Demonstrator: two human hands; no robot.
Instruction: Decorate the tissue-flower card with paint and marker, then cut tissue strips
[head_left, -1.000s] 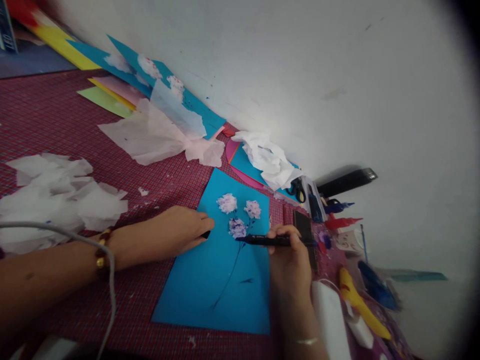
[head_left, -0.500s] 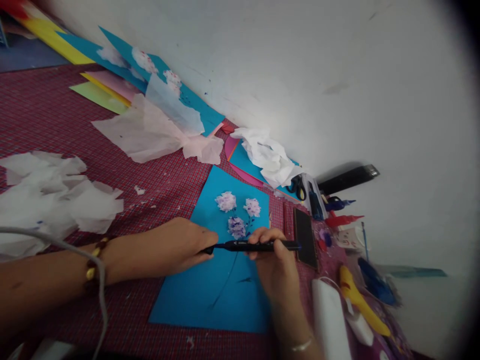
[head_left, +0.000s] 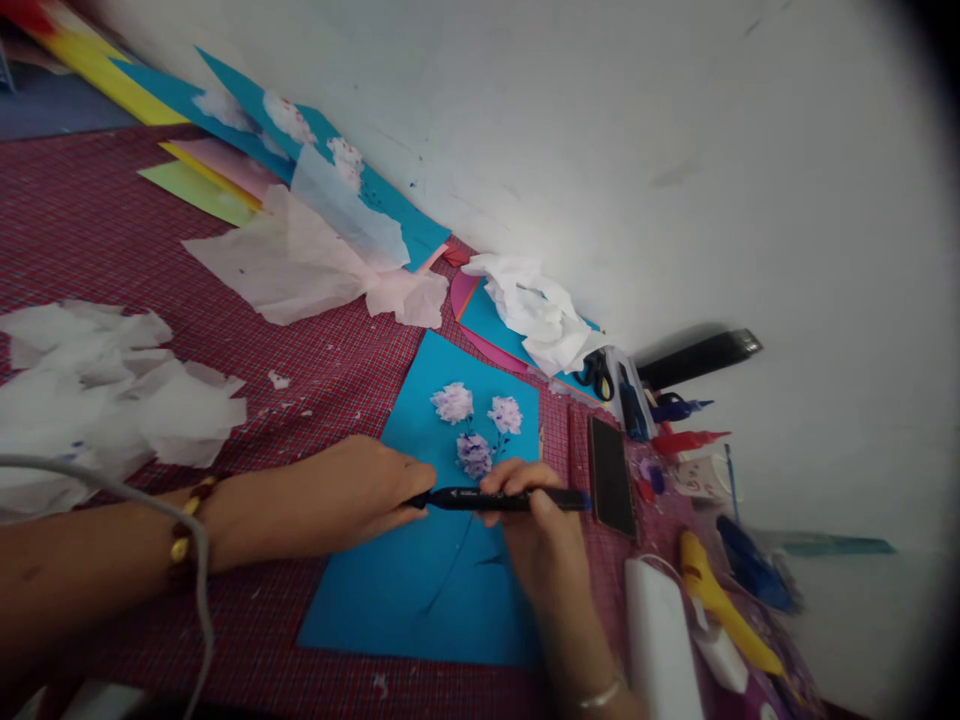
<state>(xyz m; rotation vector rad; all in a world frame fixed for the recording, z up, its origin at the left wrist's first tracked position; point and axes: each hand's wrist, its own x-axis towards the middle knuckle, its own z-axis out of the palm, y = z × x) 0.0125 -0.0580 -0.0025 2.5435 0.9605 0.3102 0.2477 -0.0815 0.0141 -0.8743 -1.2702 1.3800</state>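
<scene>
A little below the middle of the frame, the left hand and the right hand meet over a blue sheet, with a black marker between them. The left hand comes in from the left edge, its fingers curled in tightly, thumb and forefinger pinching a small black cap. The right hand reaches up from the lower right, fingers bent around the marker's barrel and the thumb laid along it. The barrel lies almost level across the frame, its bluish end to the right and its tip end at the cap; how far the tip sits inside is hidden.

The blue sheet lies on the red-checked bench. Three pale flowers flecked with purple cluster on its upper half, just above the marker, and a thin dark stem slants down toward the lower left of the sheet. A grey cable passes in front of the left wrist, beside a beaded bracelet.

Crumpled white tissue spreads at the left edge, and pale pink tissue lies at upper left. Right of centre are black scissors and a dark flat oblong, near a red tube.
</scene>
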